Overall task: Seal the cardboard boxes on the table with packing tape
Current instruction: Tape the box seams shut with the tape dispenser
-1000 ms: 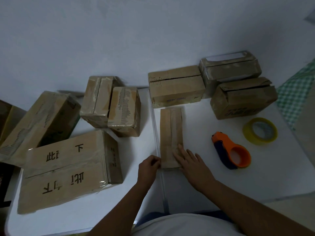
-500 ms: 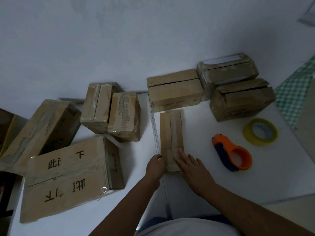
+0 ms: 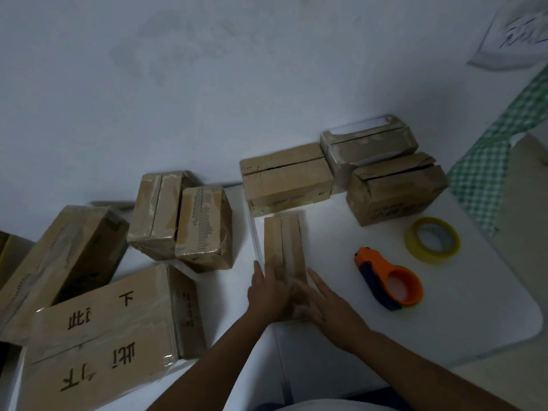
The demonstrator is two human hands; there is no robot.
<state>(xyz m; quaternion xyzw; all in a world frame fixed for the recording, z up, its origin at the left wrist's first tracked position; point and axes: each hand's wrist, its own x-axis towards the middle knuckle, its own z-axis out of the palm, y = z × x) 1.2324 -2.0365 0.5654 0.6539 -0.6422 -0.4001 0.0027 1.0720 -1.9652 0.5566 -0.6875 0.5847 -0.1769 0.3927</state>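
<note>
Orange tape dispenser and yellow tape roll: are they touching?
Apart. The head view shows bare white table between the orange tape dispenser and the yellow tape roll, which lies beyond it.

Both hands flat on near end of narrow box (image 3: pixel 284 247): left hand (image 3: pixel 268 295), right hand (image 3: pixel 324 307), fingers (image 3: pixel 315 280) extended. Orange dispenser (image 3: pixel 388 281) and tape roll (image 3: pixel 432 240) to right on bench (image 3: pixel 474 307).

Brown cardboard boxes (image 3: pixel 286 179) on white bench (image 3: pixel 480 315); one large box (image 3: pixel 103 336) has black printed characters. Tape dispenser (image 3: pixel 390 281) orange with dark blue, tape roll (image 3: pixel 432 240) yellow. Green-white checked cloth (image 3: pixel 486 161) at right.
</note>
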